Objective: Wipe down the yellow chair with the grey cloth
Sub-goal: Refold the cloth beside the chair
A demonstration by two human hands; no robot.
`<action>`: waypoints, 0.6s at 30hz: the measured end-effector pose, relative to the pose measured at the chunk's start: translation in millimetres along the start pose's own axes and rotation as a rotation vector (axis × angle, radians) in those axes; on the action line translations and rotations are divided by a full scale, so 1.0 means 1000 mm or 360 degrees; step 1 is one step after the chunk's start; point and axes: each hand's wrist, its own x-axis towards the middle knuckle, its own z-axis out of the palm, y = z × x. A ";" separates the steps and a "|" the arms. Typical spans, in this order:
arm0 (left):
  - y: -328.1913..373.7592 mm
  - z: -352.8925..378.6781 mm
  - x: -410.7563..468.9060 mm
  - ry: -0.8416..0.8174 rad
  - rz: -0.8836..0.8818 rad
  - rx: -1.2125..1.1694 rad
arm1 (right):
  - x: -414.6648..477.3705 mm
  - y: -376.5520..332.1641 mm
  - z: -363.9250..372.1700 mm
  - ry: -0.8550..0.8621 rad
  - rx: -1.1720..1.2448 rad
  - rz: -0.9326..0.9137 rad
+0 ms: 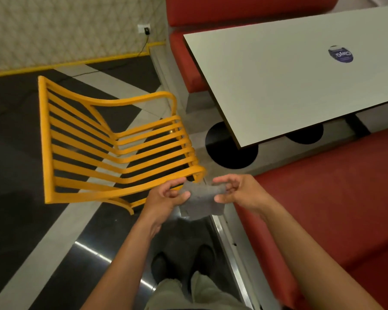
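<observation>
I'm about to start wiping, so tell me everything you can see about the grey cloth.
The grey cloth is small and soft, with a dull, fuzzy look, like felt or microfibre. It is held in the air, stretched between both hands: the left hand pinches its left edge, the right hand its upper right corner. The lower part hangs loose and creased. It sits just in front of the yellow chair, by the seat's near corner; whether it touches is unclear.

Yellow chairs: one (112,148), at 9 o'clock
Grey cloths: one (199,201), at 6 o'clock of centre
Hands: two, left hand (166,201) and right hand (238,193)
Tables: one (300,72), at 2 o'clock
Red benches: two, far bench (233,10) at 12 o'clock and near bench (334,209) at 4 o'clock
Shoes: two, left shoe (161,267) and right shoe (205,258), at 6 o'clock
Round stickers on table: one (341,54)
Wall sockets: one (144,28), at 11 o'clock
</observation>
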 end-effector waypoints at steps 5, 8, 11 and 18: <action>-0.014 -0.027 0.007 -0.0154 -0.0009 0.0779 | 0.010 -0.007 0.040 0.0123 -0.0896 -0.0155; -0.019 -0.038 0.013 -0.0086 0.0261 0.1291 | 0.018 -0.003 0.059 0.0049 -0.1099 -0.0261; -0.036 -0.063 0.024 -0.0173 0.0296 0.1284 | 0.026 0.004 0.069 -0.0010 -0.1175 -0.0336; -0.112 -0.098 0.019 -0.0490 -0.0281 -0.0398 | 0.050 0.047 0.101 -0.0462 -0.0438 -0.0037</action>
